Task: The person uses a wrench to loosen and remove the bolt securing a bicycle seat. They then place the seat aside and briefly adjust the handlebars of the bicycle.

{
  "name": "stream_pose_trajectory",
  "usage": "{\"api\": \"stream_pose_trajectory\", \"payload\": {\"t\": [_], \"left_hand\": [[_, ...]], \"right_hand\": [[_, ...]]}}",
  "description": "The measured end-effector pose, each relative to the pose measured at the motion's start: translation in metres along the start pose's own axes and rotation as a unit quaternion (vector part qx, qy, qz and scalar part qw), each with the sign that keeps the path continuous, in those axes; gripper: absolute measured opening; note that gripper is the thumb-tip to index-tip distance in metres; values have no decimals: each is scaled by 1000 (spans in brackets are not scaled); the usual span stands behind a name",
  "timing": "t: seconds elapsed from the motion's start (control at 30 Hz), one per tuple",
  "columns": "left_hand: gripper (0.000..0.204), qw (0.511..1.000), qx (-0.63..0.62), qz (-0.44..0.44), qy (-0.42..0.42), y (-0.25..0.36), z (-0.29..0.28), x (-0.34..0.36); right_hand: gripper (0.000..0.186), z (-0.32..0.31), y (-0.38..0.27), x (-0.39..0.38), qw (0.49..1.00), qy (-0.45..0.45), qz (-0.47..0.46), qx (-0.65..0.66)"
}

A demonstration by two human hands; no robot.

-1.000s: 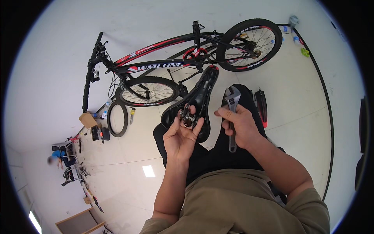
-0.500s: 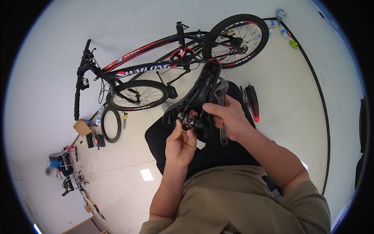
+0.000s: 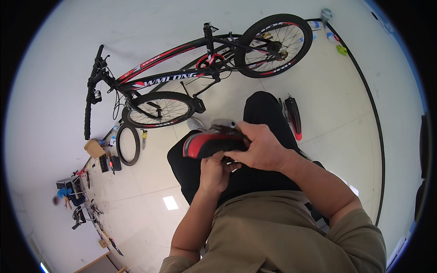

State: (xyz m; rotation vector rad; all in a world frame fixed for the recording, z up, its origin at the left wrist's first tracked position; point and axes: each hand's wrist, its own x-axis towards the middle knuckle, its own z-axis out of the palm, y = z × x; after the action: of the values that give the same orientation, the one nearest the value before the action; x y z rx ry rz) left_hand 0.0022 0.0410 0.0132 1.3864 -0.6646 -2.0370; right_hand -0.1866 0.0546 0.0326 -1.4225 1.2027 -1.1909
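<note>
**Hands wrapped around a saddle, a bicycle just beyond**

Over on the far left, a person in a blue top (image 3: 62, 194) sits by the wall, small and blurred. Right of there, an opened brown cardboard box (image 3: 94, 149) stands near a black box with an orange patch (image 3: 109, 163). Beside them lies a loose, ring-shaped black tyre (image 3: 119, 145), with a thin yellow-and-grey tool (image 3: 144, 138) just to its right. Farther off, a black-and-red bicycle (image 3: 175, 78) with white lettering stretches along the pale wall (image 3: 182, 20), its handlebar (image 3: 87, 114) at the left and one wheel at the far right.

In the middle, above the lap, is a padded black-and-red bicycle saddle (image 3: 211, 145), held by both hands with its red end to the left. The left hand (image 3: 215, 175) has its fingers bent up against the near edge, pinching there, though I can't tell exactly what. The right hand (image 3: 265, 148) grasps the saddle's right end. A blurred grey metal piece (image 3: 223, 123) shows along the far edge; its kind is unclear.

On the right, past the black-trousered knee (image 3: 261, 109), a long black-and-red mudguard (image 3: 293, 117) lies on the pale tiled floor (image 3: 334, 123). Far right, near the corner, sit clear plastic bottles (image 3: 329, 35) and a yellow-green item (image 3: 341, 50).
</note>
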Motion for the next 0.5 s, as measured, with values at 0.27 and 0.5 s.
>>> {"api": "stream_pose_trajectory", "payload": {"t": [0.27, 0.5], "left_hand": [[39, 998, -25, -54, 8, -15, 26, -4], [27, 958, -279, -68, -5, -12, 1, 26]], "right_hand": [[38, 0, 0, -4, 989, -59, -84, -110], [19, 8, -8, -1, 988, -36, 61, 135]]}}
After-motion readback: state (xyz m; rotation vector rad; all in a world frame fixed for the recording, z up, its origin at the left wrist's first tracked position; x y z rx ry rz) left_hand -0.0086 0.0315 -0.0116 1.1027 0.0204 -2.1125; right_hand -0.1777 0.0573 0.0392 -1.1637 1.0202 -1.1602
